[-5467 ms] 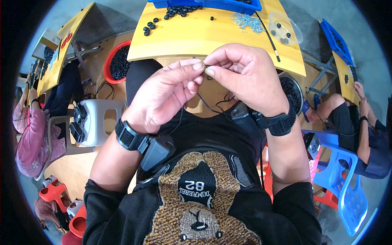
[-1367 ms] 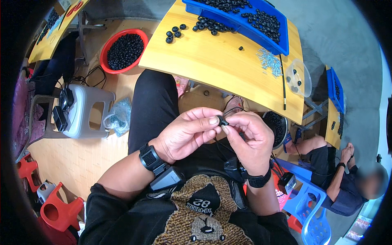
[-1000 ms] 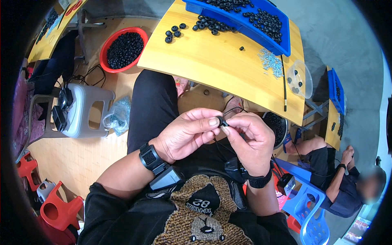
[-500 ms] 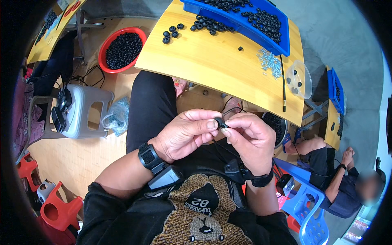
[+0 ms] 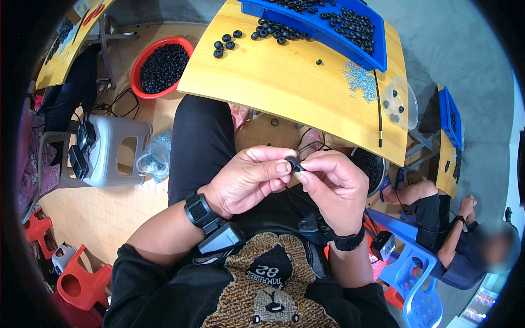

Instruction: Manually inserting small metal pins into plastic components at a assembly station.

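Note:
Above my lap, just below the table's near edge, both hands meet at a small black rounded part [image 5: 294, 163]. My left hand [image 5: 243, 177] pinches it between thumb and forefinger, the other fingers curled beneath. From the other side my right hand [image 5: 336, 186] grips it with thumb and fingertips. Fingers cover much of the part, so its full shape is hidden. On the yellow table [image 5: 257, 76] lie loose black round parts [image 5: 273, 30], one single black part [image 5: 319, 62] and a patch of small clear-blue pieces [image 5: 359, 81].
A blue tray [image 5: 350, 56] of black parts spans the table's far side. Right of it are a thin black rod [image 5: 379, 120] and a clear plastic tub [image 5: 411, 104]. A red basin [image 5: 135, 85] of black parts stands left. A person [image 5: 459, 251] sits at right.
The view has shifted slightly, so the table and tray appear a little further left. Both hands keep the same pinch on the black part.

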The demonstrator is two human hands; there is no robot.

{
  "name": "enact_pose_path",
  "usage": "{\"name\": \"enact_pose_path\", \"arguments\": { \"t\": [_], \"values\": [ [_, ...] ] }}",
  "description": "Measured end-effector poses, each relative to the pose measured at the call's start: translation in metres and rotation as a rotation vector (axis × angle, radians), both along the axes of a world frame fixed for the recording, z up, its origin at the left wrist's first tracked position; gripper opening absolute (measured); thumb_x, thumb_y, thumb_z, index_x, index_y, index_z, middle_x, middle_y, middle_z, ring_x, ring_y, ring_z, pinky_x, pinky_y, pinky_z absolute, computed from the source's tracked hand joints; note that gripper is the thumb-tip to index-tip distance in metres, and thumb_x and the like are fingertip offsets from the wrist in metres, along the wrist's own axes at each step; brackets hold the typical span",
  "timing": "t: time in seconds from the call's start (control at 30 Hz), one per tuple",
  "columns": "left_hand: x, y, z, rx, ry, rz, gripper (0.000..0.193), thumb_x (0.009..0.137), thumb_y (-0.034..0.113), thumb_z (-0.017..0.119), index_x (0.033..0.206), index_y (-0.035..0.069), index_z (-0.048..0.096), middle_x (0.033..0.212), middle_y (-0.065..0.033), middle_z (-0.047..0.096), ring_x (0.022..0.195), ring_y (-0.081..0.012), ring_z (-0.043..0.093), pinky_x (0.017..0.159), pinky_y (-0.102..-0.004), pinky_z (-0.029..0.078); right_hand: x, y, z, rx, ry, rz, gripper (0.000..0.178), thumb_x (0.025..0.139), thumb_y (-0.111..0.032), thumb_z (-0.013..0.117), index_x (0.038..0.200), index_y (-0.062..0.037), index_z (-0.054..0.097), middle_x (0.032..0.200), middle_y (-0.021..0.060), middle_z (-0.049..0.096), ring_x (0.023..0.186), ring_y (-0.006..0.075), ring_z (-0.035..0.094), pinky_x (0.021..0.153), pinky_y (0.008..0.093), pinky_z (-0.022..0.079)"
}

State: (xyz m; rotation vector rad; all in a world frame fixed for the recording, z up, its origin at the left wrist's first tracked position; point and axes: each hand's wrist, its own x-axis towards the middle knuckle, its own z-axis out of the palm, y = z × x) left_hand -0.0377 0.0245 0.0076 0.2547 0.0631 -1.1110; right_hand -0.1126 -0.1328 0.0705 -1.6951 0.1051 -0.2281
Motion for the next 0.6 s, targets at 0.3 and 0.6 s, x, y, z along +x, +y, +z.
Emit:
{"name": "enact_pose_path", "arguments": {
  "t": [0.3,0.6],
  "values": [
    [-0.001,0.002,0.005,0.082,-0.083,0.018,0.024,0.089,0.006,0.061,0.113,0.003,0.063,0.096,-0.0083,0.067,0.079,-0.0124,0.063,0.072,-0.0223,0.053,0.007,-0.004,0.004,-0.065,0.023,0.067,0.013,0.078,0.007,0.067,0.088,0.0006,0.063,0.086,0.0052,0.062,0.074,0.0075,0.061,0.062,0.0199,0.05],
    [-0.002,0.002,0.007,0.101,-0.112,0.049,0.023,0.091,0.005,0.059,0.114,0.004,0.061,0.095,-0.0063,0.065,0.077,-0.0091,0.06,0.069,-0.0209,0.051,0.014,-0.004,0.01,0.211,0.156,0.121,0.013,0.079,0.007,0.066,0.089,0.0009,0.061,0.084,0.0007,0.057,0.074,0.0041,0.056,0.063,0.0168,0.046]
  ]
}}
